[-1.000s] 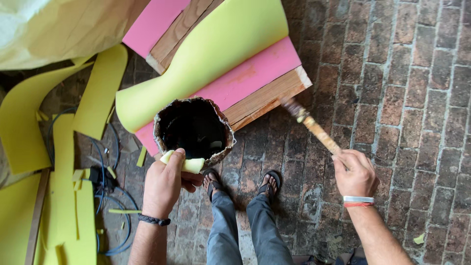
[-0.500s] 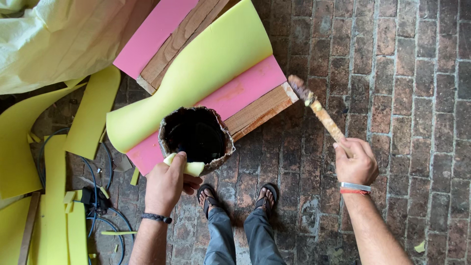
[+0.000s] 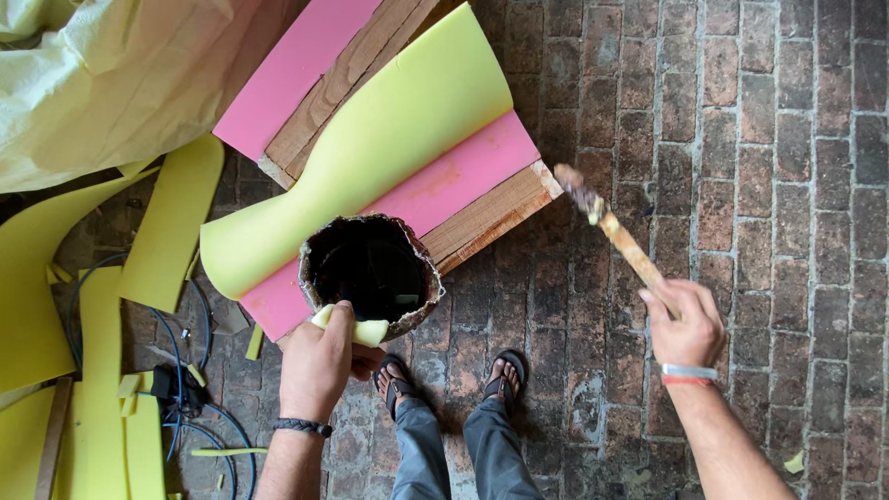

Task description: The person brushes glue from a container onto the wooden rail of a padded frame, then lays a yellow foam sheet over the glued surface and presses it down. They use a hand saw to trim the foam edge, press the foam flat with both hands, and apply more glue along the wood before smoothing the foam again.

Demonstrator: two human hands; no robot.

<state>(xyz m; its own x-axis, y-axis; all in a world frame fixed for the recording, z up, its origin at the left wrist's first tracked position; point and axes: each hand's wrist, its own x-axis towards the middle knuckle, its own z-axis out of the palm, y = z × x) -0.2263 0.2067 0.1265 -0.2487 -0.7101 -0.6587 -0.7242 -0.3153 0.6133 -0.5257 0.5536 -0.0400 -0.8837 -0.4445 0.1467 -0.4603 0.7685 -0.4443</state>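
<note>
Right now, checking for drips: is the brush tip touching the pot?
Apart. The head view shows bare brick floor between the brush, held in the right hand, and the pot, gripped by the left hand.

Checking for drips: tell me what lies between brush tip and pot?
In the head view, between brush and pot lies the wooden board's corner, then bare brick floor.

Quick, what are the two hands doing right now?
Left hand: closed, gripping the rim of the dark crusted pot through a scrap of yellow foam.
Right hand: closed around the brush handle.
</note>
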